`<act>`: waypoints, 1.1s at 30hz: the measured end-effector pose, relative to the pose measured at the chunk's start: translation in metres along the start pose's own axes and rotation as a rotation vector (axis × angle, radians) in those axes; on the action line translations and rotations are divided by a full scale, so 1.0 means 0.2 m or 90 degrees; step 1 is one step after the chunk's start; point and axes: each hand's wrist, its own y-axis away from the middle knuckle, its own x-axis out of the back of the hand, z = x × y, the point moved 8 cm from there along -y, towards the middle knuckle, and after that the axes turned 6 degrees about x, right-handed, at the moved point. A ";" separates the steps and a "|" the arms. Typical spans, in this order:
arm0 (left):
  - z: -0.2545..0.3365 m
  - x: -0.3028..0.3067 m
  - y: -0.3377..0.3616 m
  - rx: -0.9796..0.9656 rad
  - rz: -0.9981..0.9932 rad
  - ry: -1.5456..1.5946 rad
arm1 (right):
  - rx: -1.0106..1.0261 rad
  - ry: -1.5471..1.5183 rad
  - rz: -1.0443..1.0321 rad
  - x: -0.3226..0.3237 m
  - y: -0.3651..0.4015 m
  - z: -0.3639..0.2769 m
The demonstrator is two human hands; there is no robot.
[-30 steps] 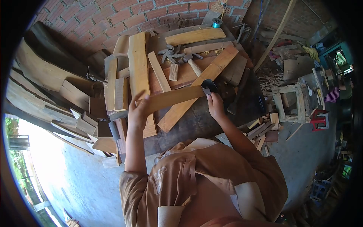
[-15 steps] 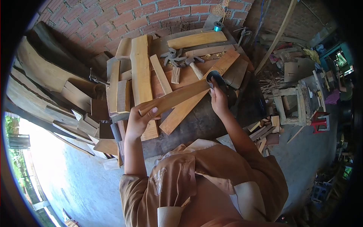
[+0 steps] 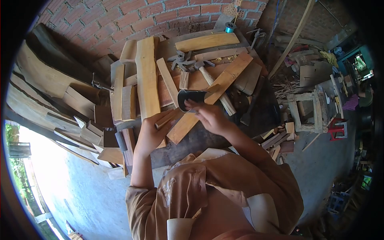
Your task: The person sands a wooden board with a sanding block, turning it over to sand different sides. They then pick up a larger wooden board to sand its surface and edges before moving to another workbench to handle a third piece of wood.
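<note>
My left hand [image 3: 150,134] is closed round the near end of a narrow wooden strip [image 3: 168,117], held up over the workbench. A dark curled sheet of sandpaper [image 3: 185,95] is bent over the strip partway along, and it hides part of the wood. My right hand [image 3: 212,119] presses on the sheet, its fingers tucked into the curl. Below the strip lies a flat board [image 3: 234,72] set at a slant. Behind my hands a hammer [image 3: 208,74] with a wooden handle lies on the bench, next to a star-shaped metal piece [image 3: 181,60].
Several planks [image 3: 148,76] lie on the workbench [image 3: 188,140] against a brick wall [image 3: 168,16]. A teal spool [image 3: 230,27] stands at the back. Curved boards lean at the left; offcuts [image 3: 280,140] and a red stool [image 3: 338,129] are at the right.
My right hand and the sandpaper have slid along the strip from its far end toward my left hand. The left hand has stayed nearly in place.
</note>
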 end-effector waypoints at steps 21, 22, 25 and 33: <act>0.15 -0.07 0.03 -0.119 0.010 -0.112 | -0.359 0.329 0.024 0.25 0.22 0.62; 0.16 -0.07 0.02 -0.120 0.014 -0.109 | -0.364 0.248 0.048 0.25 0.21 0.59; 0.11 -0.04 -0.02 -0.029 0.032 -0.080 | -0.320 0.101 0.104 0.16 0.13 0.35; 0.10 -0.01 -0.03 -0.073 0.044 -0.095 | -0.400 0.196 0.147 0.25 0.29 0.63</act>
